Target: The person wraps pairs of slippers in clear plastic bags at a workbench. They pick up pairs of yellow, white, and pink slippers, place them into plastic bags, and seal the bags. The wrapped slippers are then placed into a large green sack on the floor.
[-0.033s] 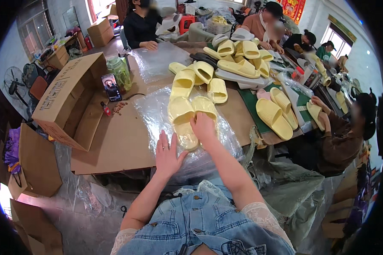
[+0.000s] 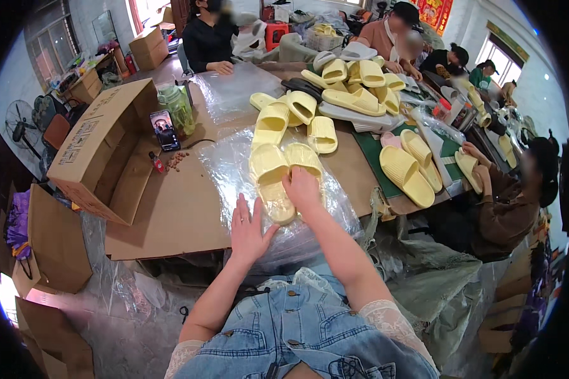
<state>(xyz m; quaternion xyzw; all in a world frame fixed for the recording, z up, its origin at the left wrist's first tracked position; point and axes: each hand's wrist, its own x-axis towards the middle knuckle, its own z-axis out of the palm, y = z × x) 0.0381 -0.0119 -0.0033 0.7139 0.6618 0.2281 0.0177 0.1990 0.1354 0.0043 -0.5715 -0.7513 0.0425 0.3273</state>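
Note:
A pair of pale yellow slides (image 2: 269, 170) lies side by side on a sheet of clear plastic bags (image 2: 234, 164) on the cardboard-covered table (image 2: 171, 215) in front of me. My right hand (image 2: 302, 188) is closed over the heel end of the right slide (image 2: 305, 156). Just below the left slide's heel, my left hand (image 2: 250, 228) rests flat on the plastic with its fingers spread, holding nothing.
A big cardboard box (image 2: 98, 148) lies on its side at the left, with a phone (image 2: 164, 129) and a green bottle (image 2: 178, 107) beside it. More yellow slides (image 2: 335, 85) are heaped farther back. A seated person (image 2: 509, 208) works at the right, others at the far end.

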